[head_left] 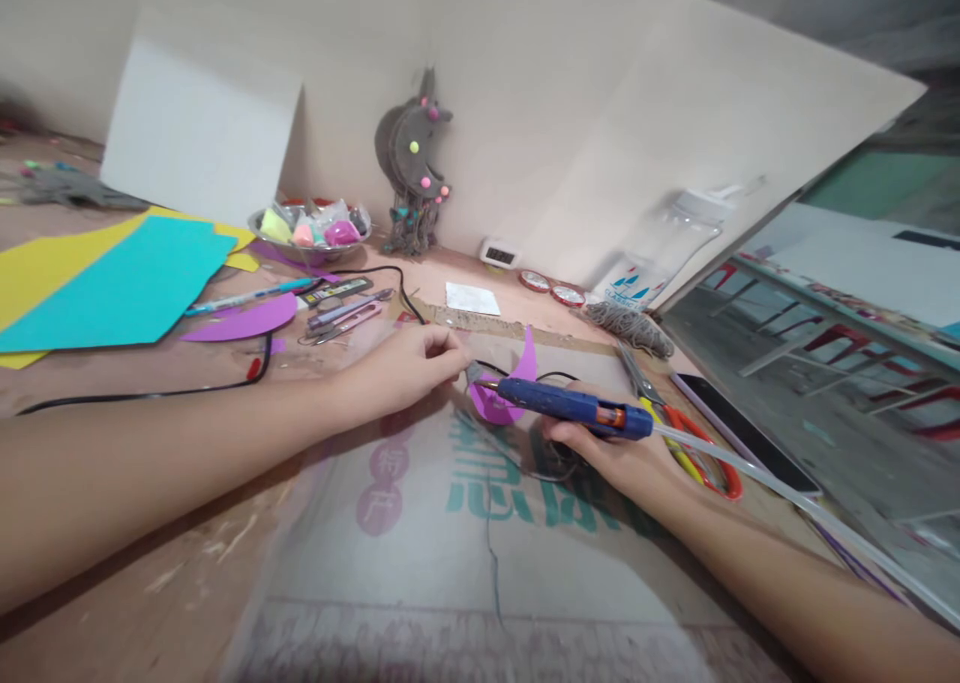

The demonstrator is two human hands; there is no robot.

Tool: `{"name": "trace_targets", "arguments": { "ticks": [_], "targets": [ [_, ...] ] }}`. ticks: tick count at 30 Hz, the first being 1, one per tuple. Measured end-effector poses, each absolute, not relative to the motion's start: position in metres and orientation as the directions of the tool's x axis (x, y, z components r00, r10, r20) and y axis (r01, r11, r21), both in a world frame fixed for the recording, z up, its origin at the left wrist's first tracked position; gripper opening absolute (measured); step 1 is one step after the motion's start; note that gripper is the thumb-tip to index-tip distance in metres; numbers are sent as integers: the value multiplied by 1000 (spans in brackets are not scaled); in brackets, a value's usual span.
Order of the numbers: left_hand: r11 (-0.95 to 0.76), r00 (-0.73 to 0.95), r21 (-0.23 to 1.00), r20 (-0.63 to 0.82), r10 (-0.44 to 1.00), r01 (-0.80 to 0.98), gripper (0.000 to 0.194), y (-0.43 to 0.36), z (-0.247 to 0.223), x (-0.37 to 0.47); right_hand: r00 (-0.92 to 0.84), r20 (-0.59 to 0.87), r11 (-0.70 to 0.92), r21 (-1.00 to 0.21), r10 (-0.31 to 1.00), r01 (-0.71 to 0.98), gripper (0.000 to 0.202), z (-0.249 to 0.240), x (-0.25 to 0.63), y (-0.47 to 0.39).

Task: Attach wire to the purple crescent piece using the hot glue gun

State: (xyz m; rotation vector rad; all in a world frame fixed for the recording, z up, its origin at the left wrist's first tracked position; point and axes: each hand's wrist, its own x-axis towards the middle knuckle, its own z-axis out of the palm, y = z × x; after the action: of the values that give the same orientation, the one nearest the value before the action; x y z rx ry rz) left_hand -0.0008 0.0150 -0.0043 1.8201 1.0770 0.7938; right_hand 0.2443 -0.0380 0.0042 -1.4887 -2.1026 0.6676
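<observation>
My left hand point(427, 363) is closed in a pinch at the left end of a purple crescent cutout point(523, 361). Grey yarn point(473, 372) shows at that end, right by the fingertips. My right hand point(592, 448) is wrapped round a blue hot glue gun point(570, 403), its nozzle pointing left at the yarn-covered end, close to my left fingers. From the gun's back a long clear glue stick point(757, 473) runs to the right. The gun partly covers the crescent, and my right fingers are mostly hidden. Below, a loose strand of yarn point(493, 563) lies on the printed plastic-covered board point(360, 583).
Scissors point(727, 473) and a phone point(750, 433) lie at right, near a yarn bundle point(630, 328) and plastic jar point(667, 243). Coloured sheets point(120, 283), pens point(251, 296) and a bowl point(311, 253) are at left. A grey moon ornament point(409, 158) leans on the wall.
</observation>
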Motion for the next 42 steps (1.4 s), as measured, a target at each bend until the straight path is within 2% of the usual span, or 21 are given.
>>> {"name": "trace_targets", "arguments": {
  "ticks": [15, 21, 30, 42],
  "targets": [
    [-233, 422, 897, 58, 905, 377, 22, 14, -5, -1, -287, 115, 295, -608, 951, 737, 32, 5, 240, -41],
    [-286, 420, 880, 111, 901, 379, 23, 14, -4, 0, -285, 109, 289, -623, 952, 727, 32, 8, 238, -41],
    [-221, 411, 904, 56, 910, 365, 20, 10, 2, 1, -269, 111, 281, -590, 957, 757, 32, 11, 233, -44],
    [-211, 418, 905, 41, 907, 370, 22, 13, -3, 1, -257, 114, 271, -618, 960, 738, 30, 11, 234, -43]
  ]
}}
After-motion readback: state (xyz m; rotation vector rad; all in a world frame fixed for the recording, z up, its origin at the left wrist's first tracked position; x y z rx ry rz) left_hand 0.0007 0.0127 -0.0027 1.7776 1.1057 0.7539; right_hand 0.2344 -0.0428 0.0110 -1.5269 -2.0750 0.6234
